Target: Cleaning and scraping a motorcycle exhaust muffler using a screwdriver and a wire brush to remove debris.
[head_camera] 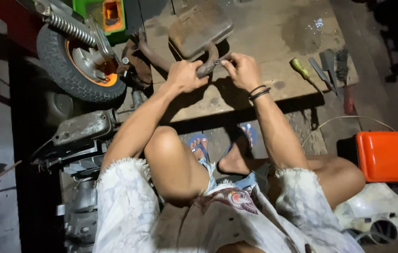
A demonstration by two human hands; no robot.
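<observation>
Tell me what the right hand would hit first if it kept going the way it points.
The right hand points left toward the curved exhaust pipe, already at its fingertips; beyond that is the left hand. Depth is hard to judge.

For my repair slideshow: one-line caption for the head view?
Seated person's left hand and right hand grip a rusty exhaust pipe beside a small scooter wheel.

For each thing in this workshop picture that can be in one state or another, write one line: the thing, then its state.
Left hand: closed around the rusty bent pipe.
Right hand: pinching a small part at the pipe's end.
Rusty muffler: lying on the wooden board, joined to the pipe.
Wheel: tilted, tyre fitted.
Screwdriver: lying loose on the board.
Orange box: lid shut.
</observation>
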